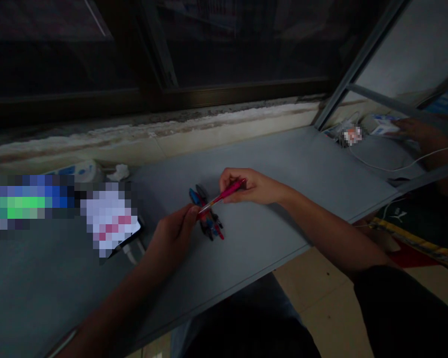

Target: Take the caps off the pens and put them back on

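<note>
Grey bench (294, 159) runs along a dark window (239, 44) and its stained ledge (194, 122), and the light on my feed is poor. Near the middle, a small toy figure (207, 214) in blue, red and black lies on the bench, just between the hands. My right hand (250, 186) is narrowed to a pinch around a pink pen (224, 195), its metal tip angled down and left across the figure. My left hand (171, 238) is curled narrow too, its fingertips (192, 211) up against the figure; whether they grip it, I cannot tell from this angle. As far as I can see, the figure looks whole, with the pen tip at it, but its small parts are too dark to read. The nearest thing to a container is a white-and-blue packet (82, 170) at the far edge beside a crumpled tissue (118, 173); I cannot see inside it. A phone (129, 233) lies to the left, its screen blurred, with a white cable (131, 254) at its near end. Far right, a hand (414, 130) shows through a glass pane (395, 54), either reflected or another person's; I cannot tell which.
</note>
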Action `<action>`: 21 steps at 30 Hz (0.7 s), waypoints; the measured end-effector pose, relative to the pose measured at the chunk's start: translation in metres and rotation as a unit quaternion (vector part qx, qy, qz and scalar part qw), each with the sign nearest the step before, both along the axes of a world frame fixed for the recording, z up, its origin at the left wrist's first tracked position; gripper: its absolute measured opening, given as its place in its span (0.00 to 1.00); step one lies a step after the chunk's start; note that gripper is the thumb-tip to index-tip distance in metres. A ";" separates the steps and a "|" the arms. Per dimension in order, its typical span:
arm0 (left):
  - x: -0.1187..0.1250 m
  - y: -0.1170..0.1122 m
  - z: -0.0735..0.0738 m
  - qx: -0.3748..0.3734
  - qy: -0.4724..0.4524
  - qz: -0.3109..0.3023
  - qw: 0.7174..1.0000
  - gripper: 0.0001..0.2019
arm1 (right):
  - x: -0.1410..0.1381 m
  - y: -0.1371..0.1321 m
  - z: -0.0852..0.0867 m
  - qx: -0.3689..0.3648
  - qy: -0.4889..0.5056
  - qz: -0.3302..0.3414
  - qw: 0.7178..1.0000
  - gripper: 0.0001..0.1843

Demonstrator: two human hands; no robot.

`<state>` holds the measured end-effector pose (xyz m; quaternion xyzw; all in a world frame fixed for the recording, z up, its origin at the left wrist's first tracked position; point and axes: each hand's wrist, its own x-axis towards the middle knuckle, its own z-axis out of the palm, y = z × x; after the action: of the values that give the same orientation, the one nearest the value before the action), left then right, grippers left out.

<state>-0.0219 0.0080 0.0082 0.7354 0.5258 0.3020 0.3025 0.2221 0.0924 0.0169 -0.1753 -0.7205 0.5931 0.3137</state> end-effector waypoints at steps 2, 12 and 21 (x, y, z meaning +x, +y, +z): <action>-0.001 0.002 0.000 0.012 0.004 0.011 1.000 0.20 | 0.003 0.002 0.000 -0.012 -0.022 -0.009 1.000 0.21; -0.005 0.004 0.000 0.046 0.038 0.020 0.998 0.19 | 0.009 0.005 -0.001 0.018 -0.062 -0.114 0.991 0.23; -0.005 0.007 -0.001 0.051 0.029 -0.018 0.998 0.17 | 0.009 0.007 0.000 -0.026 -0.008 -0.154 0.988 0.17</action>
<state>-0.0266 0.0153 0.0073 0.7677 0.5048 0.3018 0.2544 0.2306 0.0996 0.0169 -0.2971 -0.6719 0.5549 0.3904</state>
